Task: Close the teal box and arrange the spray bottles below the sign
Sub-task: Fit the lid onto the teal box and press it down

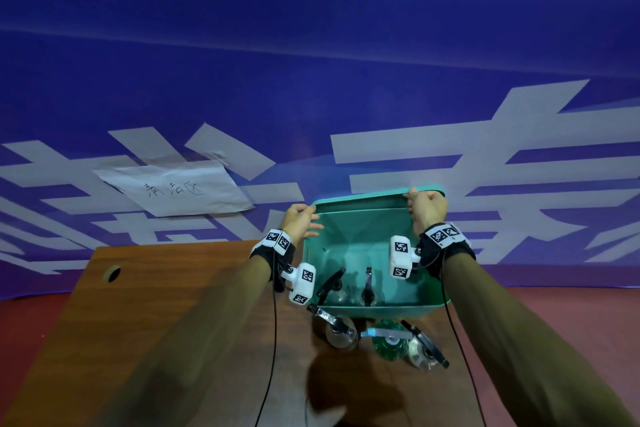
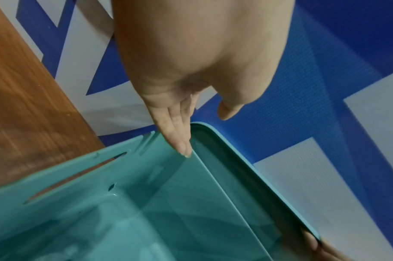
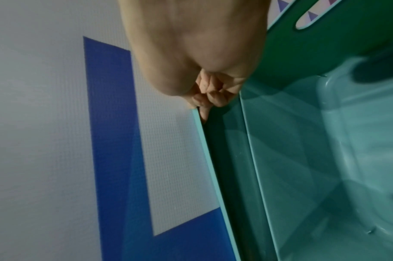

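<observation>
Teal box (image 1: pixel 363 253) open; both hands pinch lid (image 1: pixel 367 198), left (image 1: pixel 299 220) prob. loosely, right (image 1: pixel 426 206). Bottles (image 1: pixel 381 340) lower centre, unarranged.

Light is dim and cool, with a blue cast in the head view. A dark shadow pools on the wooden table (image 1: pixel 166 340) toward 6 o'clock. Wide-angle distortion bows the blue backdrop (image 1: pixel 311 45) at 12 o'clock. Both sleeves smear with blur at the lower edge (the wrist views are soft too). Faint sheen lies inside the teal box (image 2: pixel 146 211).
</observation>
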`<state>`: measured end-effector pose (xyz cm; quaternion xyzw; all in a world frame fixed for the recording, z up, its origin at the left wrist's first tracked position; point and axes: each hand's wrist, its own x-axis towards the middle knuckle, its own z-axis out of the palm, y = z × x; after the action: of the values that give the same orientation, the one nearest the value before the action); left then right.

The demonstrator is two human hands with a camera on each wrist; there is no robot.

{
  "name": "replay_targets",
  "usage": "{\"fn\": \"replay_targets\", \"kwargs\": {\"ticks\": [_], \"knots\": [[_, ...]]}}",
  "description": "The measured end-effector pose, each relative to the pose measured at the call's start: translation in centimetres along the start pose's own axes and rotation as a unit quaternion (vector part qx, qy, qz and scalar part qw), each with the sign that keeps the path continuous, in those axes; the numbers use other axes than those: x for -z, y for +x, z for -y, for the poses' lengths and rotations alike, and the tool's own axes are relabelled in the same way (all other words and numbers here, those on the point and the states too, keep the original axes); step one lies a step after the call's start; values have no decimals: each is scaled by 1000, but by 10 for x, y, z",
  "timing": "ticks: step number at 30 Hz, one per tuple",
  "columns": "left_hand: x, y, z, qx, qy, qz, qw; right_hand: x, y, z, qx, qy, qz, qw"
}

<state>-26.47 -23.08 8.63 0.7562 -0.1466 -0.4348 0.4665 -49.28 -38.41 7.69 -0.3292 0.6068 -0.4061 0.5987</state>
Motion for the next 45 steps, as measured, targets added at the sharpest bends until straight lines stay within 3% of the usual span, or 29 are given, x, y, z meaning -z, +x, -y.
{"fn": "replay_targets", "kwargs": {"ticks": [8, 13, 15, 18, 22, 25, 27, 30, 36, 40, 45], "knots": [[8, -24, -15, 29, -137, 7, 990, 10, -42, 46, 81, 131, 77, 985], [20, -49, -27, 77, -346, 61, 933, 32, -70, 60, 105, 164, 146, 970], [24, -58, -34, 94, -364, 59, 925, 45, -82, 57, 102, 178, 183, 961], [26, -78, -39, 89, -356, 41, 929, 65, -97, 49, 83, 189, 219, 954], [28, -93, -24, 63, -316, 49, 946, 89, -106, 38, 29, 175, 174, 969], [27, -104, -8, 45, -255, 53, 964, 102, -105, 22, 37, 31, 86, 995], [26, -120, -3, 29, -220, 74, 972, 109, -101, 6, 20, -74, 33, 997], [25, -132, 13, 3, -174, 114, 978, 118, -97, -15, -6, -171, 8, 985], [36, -139, 42, -32, -71, 43, 996, 135, -108, -41, 63, -381, 23, 922], [45, -143, 54, -54, 9, 42, 998, 145, -114, -49, 130, -419, 48, 897], [47, -136, 62, -53, 88, 44, 994, 156, -120, -49, 159, -426, 62, 889]]}}
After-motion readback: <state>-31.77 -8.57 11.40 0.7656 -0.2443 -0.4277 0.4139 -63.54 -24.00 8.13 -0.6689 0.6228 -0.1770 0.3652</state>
